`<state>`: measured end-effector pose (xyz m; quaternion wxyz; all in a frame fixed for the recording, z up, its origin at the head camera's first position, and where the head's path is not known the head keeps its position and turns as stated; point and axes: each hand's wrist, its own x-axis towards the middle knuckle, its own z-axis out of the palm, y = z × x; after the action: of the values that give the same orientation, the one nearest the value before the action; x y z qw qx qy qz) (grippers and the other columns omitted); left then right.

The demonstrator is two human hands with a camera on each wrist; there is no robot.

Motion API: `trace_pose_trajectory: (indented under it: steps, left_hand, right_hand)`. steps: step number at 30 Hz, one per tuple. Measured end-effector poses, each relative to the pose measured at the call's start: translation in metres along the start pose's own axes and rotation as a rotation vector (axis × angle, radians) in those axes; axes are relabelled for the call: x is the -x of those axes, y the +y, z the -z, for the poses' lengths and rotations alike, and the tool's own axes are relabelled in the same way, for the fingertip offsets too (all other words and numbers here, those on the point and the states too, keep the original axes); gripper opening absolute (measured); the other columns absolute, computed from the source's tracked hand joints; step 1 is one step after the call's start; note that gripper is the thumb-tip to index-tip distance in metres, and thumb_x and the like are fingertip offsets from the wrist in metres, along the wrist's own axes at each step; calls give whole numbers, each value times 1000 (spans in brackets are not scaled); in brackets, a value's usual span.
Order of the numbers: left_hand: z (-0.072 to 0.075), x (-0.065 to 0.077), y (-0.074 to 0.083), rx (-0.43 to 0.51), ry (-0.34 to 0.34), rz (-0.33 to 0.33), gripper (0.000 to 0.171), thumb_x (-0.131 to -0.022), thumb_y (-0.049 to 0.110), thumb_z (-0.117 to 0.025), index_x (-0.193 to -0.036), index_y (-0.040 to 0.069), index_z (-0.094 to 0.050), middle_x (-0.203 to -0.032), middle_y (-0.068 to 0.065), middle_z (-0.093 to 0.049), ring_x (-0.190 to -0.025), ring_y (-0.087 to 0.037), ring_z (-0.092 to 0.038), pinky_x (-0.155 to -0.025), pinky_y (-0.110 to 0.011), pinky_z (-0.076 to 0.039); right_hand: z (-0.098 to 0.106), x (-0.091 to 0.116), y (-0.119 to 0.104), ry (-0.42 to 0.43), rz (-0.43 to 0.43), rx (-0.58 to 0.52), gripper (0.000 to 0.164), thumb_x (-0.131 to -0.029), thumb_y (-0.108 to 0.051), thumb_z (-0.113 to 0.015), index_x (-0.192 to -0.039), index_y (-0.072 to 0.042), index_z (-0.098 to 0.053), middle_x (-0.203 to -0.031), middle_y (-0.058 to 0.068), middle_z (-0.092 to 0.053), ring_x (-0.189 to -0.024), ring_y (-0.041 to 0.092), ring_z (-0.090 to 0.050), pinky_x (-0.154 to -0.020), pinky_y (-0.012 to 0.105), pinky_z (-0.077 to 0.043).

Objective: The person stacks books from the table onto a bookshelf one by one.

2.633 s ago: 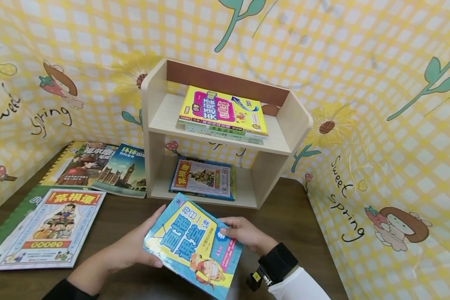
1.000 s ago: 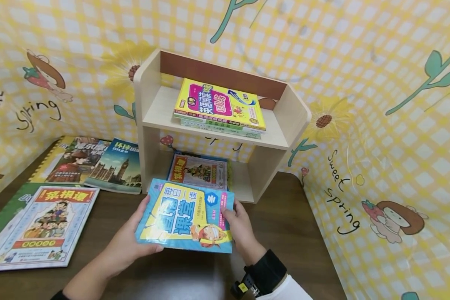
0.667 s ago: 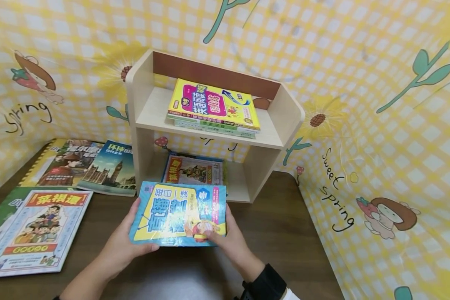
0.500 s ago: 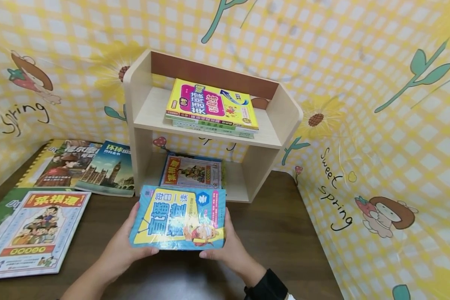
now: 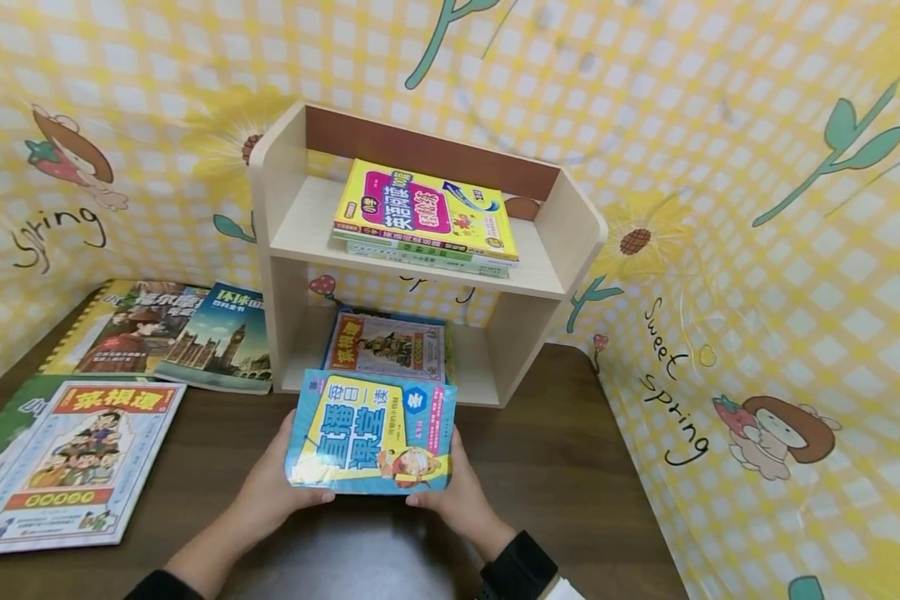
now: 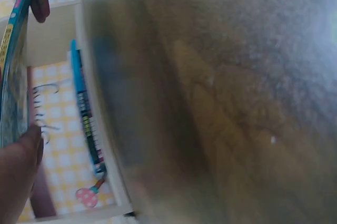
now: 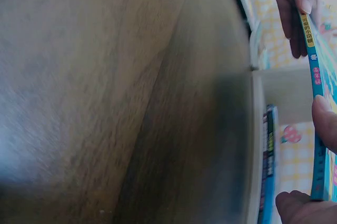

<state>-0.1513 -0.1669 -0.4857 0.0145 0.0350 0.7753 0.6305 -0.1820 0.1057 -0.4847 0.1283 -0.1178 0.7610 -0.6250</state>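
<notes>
A blue and yellow book (image 5: 375, 433) is held cover-up in front of the small shelf's lower compartment. The left hand (image 5: 270, 483) grips its left side, thumb along the near edge. The right hand (image 5: 461, 496) grips the right side the same way; the fingers below the book are mostly hidden. In the right wrist view, the book's spine (image 7: 315, 66) shows between the hands, above the table. Behind it, a stack of books (image 5: 390, 342) lies flat in the lower compartment, its front partly covered by the held book.
The two-tier wooden shelf (image 5: 543, 258) carries a flat stack topped by a yellow book (image 5: 427, 208) on its upper board. Left on the dark table (image 5: 570, 467) lie a white-bordered comic book (image 5: 82, 458), a Big Ben cover book (image 5: 221, 342) and other books.
The held book has turned from slanted to nearly square with the shelf and moved closer to it. The right hand has shifted from the far right edge to the near right corner.
</notes>
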Motion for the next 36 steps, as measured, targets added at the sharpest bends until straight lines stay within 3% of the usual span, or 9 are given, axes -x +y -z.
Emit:
trace_pose_trajectory:
  steps: [4, 6, 8, 12, 14, 18, 25, 31, 36]
  left_hand:
    - [-6, -13, -5, -118, 46, 11, 123, -67, 10, -89, -156, 13, -3, -148, -24, -24, -125, -38, -35, -97, -42, -46]
    - [-8, -19, -7, -126, 61, 1, 123, -68, 7, -88, -156, 13, -3, -151, -26, -15, -129, -42, -27, -100, -51, -42]
    - [-8, -28, -7, -124, 68, -15, 122, -68, 5, -87, -156, 14, -3, -152, -25, -12, -129, -42, -27, -100, -46, -43]
    - [-6, -47, -9, -35, 57, -76, 123, -66, -3, -85, -156, 16, -4, -149, -23, -26, -123, -37, -43, -90, -21, -47]
    - [-3, -57, -11, 11, 40, -99, 122, -66, -5, -84, -156, 16, -4, -145, -23, -36, -117, -37, -52, -84, -15, -47]
    - [0, -73, -17, 26, 23, -90, 117, -69, -4, -82, -156, 12, -6, -136, -24, -48, -110, -36, -59, -82, -18, -49]
    - [-2, -87, -27, -43, 21, 11, 107, -76, 7, -82, -155, 8, -10, -138, -22, -49, -120, -36, -53, -98, -38, -44]
    - [-6, -94, -31, -50, 46, 41, 94, -83, 3, -74, -153, 2, -11, -145, -25, -39, -130, -39, -43, -109, -52, -33]
    - [-13, -105, -31, -141, 107, 60, 82, -89, 5, -68, -152, 0, -16, -150, -25, -31, -137, -40, -32, -112, -55, -26]
  right_hand:
    - [3, -15, 10, -18, 46, -22, 109, -77, 7, -76, -155, -22, -7, -135, 13, -50, -111, 26, -58, -89, 31, -53]
    - [5, -23, 13, -32, 63, -41, 108, -76, 9, -75, -154, -22, -7, -133, 15, -51, -110, 26, -59, -88, 32, -54]
    - [8, -33, 14, -36, 55, -47, 107, -77, 10, -75, -154, -23, -8, -132, 15, -52, -108, 25, -60, -87, 31, -54]
    - [13, -53, 13, -26, 4, -31, 106, -76, 9, -75, -154, -25, -11, -129, 13, -55, -103, 22, -62, -84, 31, -55]
    - [15, -63, 13, -16, -20, -21, 106, -76, 9, -76, -154, -25, -13, -127, 12, -57, -102, 21, -62, -85, 30, -54]
    - [17, -78, 14, 3, -75, -8, 102, -75, 8, -77, -153, -22, -18, -123, 9, -60, -101, 20, -61, -87, 30, -52]
    - [14, -85, 23, 50, -103, 8, 90, -80, 5, -74, -152, -15, -24, -125, 10, -60, -108, 20, -58, -96, 36, -47]
    - [3, -87, 30, 134, -33, 74, 90, -86, 1, -69, -154, -4, -11, -147, 21, -40, -132, 33, -41, -109, 47, -34]
    - [-3, -95, 32, 236, -35, 271, 82, -92, -8, -65, -152, 4, -10, -157, 25, -16, -144, 37, -17, -116, 50, -21]
